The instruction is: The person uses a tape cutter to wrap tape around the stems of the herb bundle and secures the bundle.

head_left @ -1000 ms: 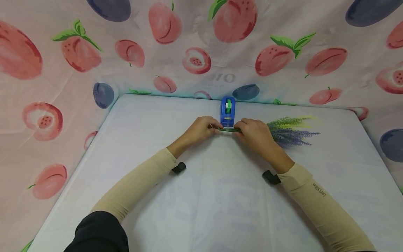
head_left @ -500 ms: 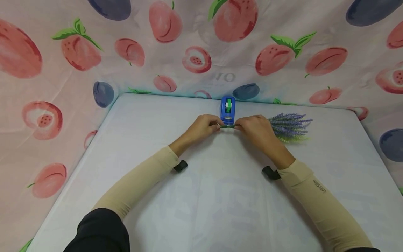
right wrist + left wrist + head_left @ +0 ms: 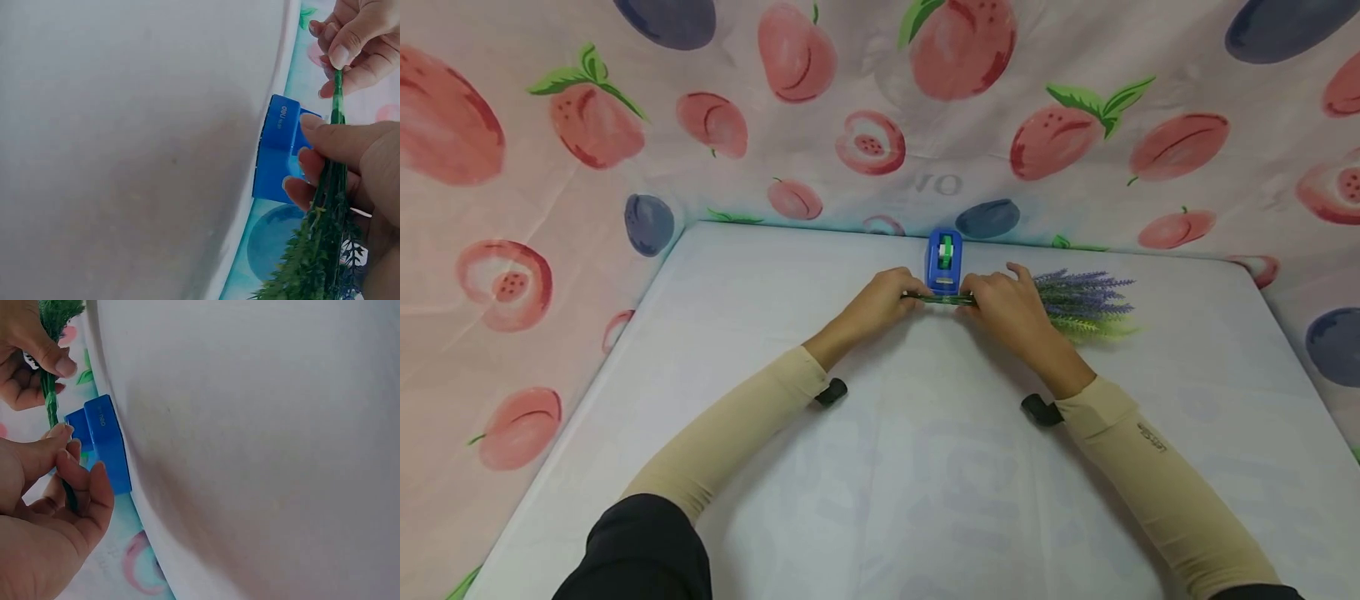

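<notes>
Both hands hold a bunch of artificial lavender (image 3: 1086,293) crosswise above the white table. Its purple and yellow-green heads spread out to the right of my right hand (image 3: 1009,307). Thumb and fingers of that hand close round the green stems, one finger lifted away in the head view. Near the stem ends, my left hand (image 3: 880,302) pinches the stems (image 3: 51,412) between thumb and fingertips. A lighter, shiny band that looks like clear tape (image 3: 338,103) circles the stems between the hands. Just behind the stems stands a blue tape dispenser (image 3: 943,262) with a green roll core.
The white-covered table (image 3: 880,467) ends at the back and left against a fruit-printed cloth (image 3: 865,75). The dispenser stands close to the rear edge. Black wrist cameras (image 3: 1041,411) sit below both wrists.
The lavender bunch has turned about its length: the purple heads, first nearer me, now lie on the far side, with the yellow-green ones nearer. A right finger has lifted. The dispenser has stayed in place.
</notes>
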A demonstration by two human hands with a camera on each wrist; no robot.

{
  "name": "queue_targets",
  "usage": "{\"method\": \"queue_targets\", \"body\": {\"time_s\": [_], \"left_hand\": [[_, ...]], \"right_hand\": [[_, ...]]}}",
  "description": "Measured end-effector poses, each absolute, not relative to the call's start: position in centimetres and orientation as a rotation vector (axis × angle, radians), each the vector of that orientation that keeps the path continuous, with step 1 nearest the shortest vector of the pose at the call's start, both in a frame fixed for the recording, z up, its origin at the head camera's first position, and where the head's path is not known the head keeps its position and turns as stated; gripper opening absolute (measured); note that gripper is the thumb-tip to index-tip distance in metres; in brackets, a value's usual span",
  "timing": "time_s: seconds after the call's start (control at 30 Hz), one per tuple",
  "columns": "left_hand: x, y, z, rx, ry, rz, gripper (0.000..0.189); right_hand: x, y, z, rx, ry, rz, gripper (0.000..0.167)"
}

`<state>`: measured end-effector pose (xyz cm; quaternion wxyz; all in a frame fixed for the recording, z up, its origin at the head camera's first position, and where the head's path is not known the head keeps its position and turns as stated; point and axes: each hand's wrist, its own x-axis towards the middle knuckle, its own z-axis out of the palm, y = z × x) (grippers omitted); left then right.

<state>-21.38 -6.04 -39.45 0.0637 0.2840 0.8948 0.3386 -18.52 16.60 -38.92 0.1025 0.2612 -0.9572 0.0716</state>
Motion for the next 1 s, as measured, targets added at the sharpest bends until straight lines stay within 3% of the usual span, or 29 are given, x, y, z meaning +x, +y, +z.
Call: {"method": "queue_targets", "body": {"time_s": [0.77,1.0], "left_hand": [[-21.55,-5.9,-39.92,0.794,2.69,1.09,0.027],[-21.4,-5.64,-39.56,0.78,2.72,1.051,0.02]], "right_hand": [[-19.05,16.7,-38.96,0.761,-2.677,0.27,0.019],[-19.49,16.65,-39.0,0.743,-2.718,0.234,0.021]]}}
